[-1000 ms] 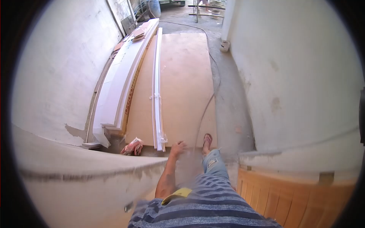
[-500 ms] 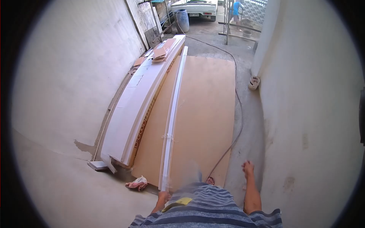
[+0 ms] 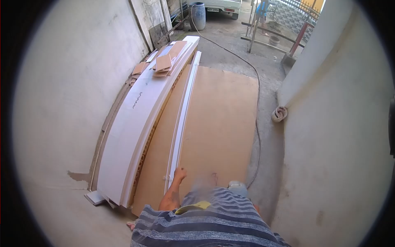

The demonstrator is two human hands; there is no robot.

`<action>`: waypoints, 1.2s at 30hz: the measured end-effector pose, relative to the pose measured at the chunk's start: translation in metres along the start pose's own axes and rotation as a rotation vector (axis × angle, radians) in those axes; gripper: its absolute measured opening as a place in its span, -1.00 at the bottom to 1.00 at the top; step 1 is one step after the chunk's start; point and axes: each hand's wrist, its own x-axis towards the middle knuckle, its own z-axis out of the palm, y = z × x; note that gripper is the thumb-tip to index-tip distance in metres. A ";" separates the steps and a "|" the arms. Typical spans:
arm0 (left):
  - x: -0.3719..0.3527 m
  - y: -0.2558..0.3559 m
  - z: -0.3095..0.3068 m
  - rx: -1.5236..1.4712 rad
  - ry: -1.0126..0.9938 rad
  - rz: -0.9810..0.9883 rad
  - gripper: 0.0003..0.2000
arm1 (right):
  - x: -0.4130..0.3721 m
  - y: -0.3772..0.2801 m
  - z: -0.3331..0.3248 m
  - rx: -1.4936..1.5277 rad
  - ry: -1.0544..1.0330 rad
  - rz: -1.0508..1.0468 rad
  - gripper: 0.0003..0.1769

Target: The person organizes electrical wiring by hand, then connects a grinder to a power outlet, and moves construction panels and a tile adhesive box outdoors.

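Note:
My left hand (image 3: 180, 173) is held forward in a loose fist, palm side hidden, with nothing visible in its fingers. In this view it overlaps a bundle of long white strips (image 3: 186, 98), which lies lengthwise on a large brown board (image 3: 224, 115). Clear tape wraps the bundle beside my wrist. Only a sliver of skin shows past the right side of my striped shirt (image 3: 205, 222); my right hand is hidden. A yellow item (image 3: 193, 207) lies against the shirt front.
White panels (image 3: 123, 142) are stacked along the left wall, topped by brown offcuts (image 3: 163, 63). A hose (image 3: 258, 90) runs down the board's right side. By the right wall sits a small pail (image 3: 279, 114). Farther off are a blue drum (image 3: 198, 17), a white vehicle (image 3: 222, 5) and a person (image 3: 262, 10).
My view has moved forward along the board. My left hand has come forward from the near end of the strips; my right hand has dropped out of sight.

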 end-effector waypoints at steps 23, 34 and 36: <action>0.280 1.002 -0.183 0.053 0.870 2.339 -0.45 | 0.278 -0.964 0.469 0.077 -0.359 -0.884 -0.61; 0.588 1.209 -0.167 -0.042 0.802 2.538 -0.54 | 0.480 -0.915 0.523 0.283 -0.025 -0.101 -0.81; 0.636 1.253 -0.164 -0.015 0.805 2.532 -0.55 | 0.498 -0.880 0.509 0.212 0.002 0.000 -0.87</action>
